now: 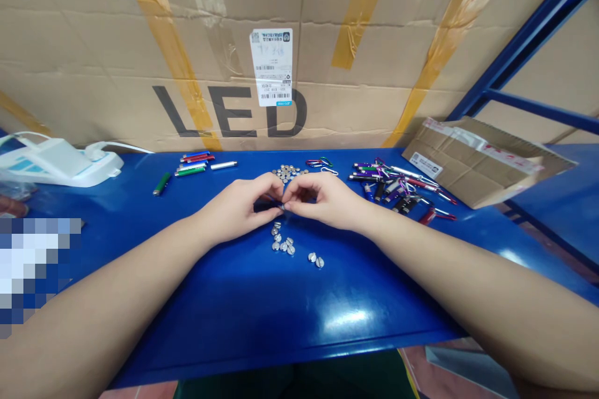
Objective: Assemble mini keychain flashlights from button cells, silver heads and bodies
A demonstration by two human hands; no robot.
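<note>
Though half-hidden, blue piece [281, 204] between hands [236, 209] [326, 199]

Small blue object [279, 203] mostly hidden behind the fingers [286, 206]

**Small dark-blue piece [282, 204] pinched where the hands meet**
The left hand [241, 207] and right hand [322, 199] nearly hide it at their fingertips. Small silver discs [282, 242] lie scattered just below the hands, with two more [316, 260] slightly apart, while a tight cluster of discs [287, 172] sits just beyond them.
</note>
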